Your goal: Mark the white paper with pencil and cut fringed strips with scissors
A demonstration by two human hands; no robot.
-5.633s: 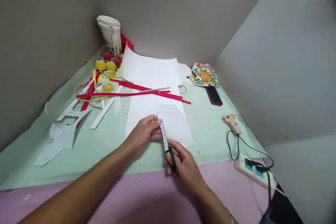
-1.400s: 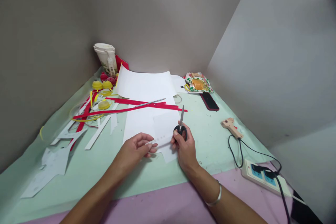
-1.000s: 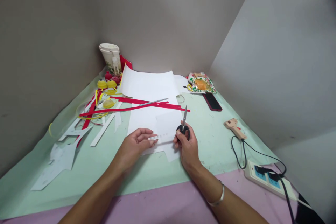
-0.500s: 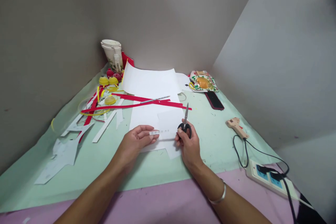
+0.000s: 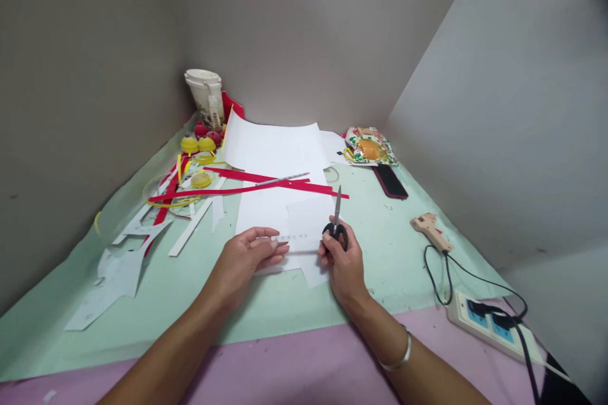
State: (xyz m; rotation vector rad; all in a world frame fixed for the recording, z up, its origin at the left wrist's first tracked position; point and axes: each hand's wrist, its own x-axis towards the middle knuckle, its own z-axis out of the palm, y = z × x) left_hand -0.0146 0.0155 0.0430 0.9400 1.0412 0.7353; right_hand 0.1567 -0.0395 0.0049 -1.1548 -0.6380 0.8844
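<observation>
My left hand [image 5: 254,253] pinches one end of a narrow white paper strip [image 5: 298,237] that has a row of small grey marks along it. In my right hand [image 5: 346,259] is a pair of scissors [image 5: 337,215] with black handles, blades closed and pointing away from me. The right fingers also seem to touch the strip's other end, but that part blends into the white below. Beneath both hands lie white paper sheets [image 5: 261,212]. Across them rest red strips [image 5: 228,191] and a grey patterned pencil [image 5: 285,179].
At left are paper scraps [image 5: 107,285], yellow domed pieces [image 5: 189,144] and a white cup [image 5: 205,95]. To the right lie a snack packet [image 5: 373,149], a phone [image 5: 390,182], a glue gun [image 5: 431,231] and a power strip [image 5: 491,323] with cords.
The left thumb and fingers have shifted slightly on the strip, covering its left end differently. The scissors stay in the right hand, and the view has moved a little.
</observation>
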